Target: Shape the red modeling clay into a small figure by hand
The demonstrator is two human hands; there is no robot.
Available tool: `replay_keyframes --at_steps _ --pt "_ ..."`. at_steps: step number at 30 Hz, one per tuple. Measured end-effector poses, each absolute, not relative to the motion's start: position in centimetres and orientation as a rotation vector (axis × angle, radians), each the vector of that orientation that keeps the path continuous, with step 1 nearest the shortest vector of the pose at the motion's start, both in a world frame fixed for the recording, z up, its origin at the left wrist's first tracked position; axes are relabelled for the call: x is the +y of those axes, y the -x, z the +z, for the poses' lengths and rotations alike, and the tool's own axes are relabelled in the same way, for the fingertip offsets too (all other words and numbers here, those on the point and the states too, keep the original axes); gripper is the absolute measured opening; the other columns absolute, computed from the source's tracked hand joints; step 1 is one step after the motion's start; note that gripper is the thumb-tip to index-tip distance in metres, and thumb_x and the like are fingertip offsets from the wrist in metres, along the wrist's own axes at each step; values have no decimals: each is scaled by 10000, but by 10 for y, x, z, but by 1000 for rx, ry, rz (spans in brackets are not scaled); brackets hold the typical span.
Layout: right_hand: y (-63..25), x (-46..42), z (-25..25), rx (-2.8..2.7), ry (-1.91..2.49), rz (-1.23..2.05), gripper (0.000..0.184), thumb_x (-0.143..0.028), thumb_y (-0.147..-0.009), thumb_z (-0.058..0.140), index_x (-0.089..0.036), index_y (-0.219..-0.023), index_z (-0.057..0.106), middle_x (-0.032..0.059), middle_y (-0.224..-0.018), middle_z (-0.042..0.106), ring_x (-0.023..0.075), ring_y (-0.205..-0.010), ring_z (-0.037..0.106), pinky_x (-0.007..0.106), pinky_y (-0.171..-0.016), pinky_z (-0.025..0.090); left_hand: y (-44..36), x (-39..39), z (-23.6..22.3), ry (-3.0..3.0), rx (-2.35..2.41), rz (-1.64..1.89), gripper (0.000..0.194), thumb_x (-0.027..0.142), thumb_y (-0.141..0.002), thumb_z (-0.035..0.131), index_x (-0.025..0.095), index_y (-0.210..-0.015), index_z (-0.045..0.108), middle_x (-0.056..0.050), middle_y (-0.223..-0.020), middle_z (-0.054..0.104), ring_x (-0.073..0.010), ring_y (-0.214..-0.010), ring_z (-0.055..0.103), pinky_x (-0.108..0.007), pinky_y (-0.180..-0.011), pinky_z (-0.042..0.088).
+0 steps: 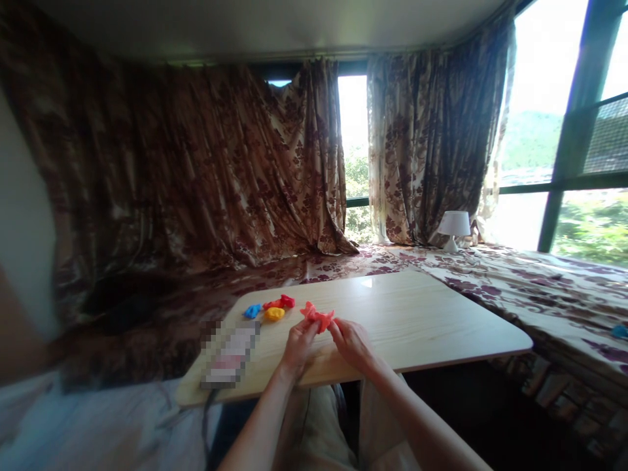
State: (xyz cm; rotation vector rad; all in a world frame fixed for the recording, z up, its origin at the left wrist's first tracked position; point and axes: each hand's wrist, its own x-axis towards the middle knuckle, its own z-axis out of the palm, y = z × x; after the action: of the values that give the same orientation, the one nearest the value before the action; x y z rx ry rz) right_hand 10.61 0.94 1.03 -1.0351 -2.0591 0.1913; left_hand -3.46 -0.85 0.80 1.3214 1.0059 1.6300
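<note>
Above the near part of the pale wooden table (402, 320), I hold a crumpled coral-red piece (318, 316) with ruffled ends. Whether it is paper or thin cloth, I cannot make out. My left hand (300, 341) pinches its left underside between thumb and fingers. At its right end, the fingertips of my right hand (352, 341) are closed on it. To the left lie small bunched pieces: a blue one (252, 311), a yellow one (274, 314) and a red one (279, 302).
A blurred-out flat object (230, 355) with a cable lies at the table's left edge. Behind the table runs a ledge (490, 268) covered in floral cloth, bearing a white lamp (454, 229). Floral curtains (220, 163) hang beside the windows. My legs are under the table.
</note>
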Motion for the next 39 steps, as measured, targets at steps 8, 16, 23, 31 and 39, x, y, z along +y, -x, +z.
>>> replay_keyframes --at_steps 8,16,23,31,39 --pt "-107 15 9 -2005 986 324 360 -297 -926 316 -177 -720 586 11 -661 625 128 -615 554 222 -597 359 39 -4 5 -1267 1062 1704 302 372 -678 648 126 -844 701 -59 -775 691 -161 -744 589 -259 -738 428" --pt "-105 24 -1 -1929 815 533 274 -350 -858 470 -154 -830 659 24 -701 640 132 -618 543 230 -595 402 40 3 4 -1362 1124 1745 329 396 -730 609 132 -912 683 -68 -839 692 -178 -797 603 -273 -747 441" --pt "-111 41 -5 -1488 822 904 396 -493 -776 529 -125 -811 670 64 -717 654 175 -659 584 246 -539 449 32 5 3 -1566 1397 1695 279 399 -707 617 160 -812 718 -89 -879 702 -231 -933 594 -369 -905 405" --pt "-110 38 -4 -1552 735 953 376 -484 -711 617 -141 -819 729 60 -733 704 175 -644 597 266 -587 459 20 6 4 -1605 1290 1580 310 391 -700 640 165 -897 718 -90 -948 711 -242 -970 610 -363 -923 413" --pt "-110 37 -5 -1619 754 925 326 -423 -735 608 -121 -771 728 36 -606 650 142 -563 546 248 -544 426 25 6 1 -1440 1141 1626 294 344 -669 673 135 -872 712 -91 -900 719 -213 -850 644 -296 -796 476"
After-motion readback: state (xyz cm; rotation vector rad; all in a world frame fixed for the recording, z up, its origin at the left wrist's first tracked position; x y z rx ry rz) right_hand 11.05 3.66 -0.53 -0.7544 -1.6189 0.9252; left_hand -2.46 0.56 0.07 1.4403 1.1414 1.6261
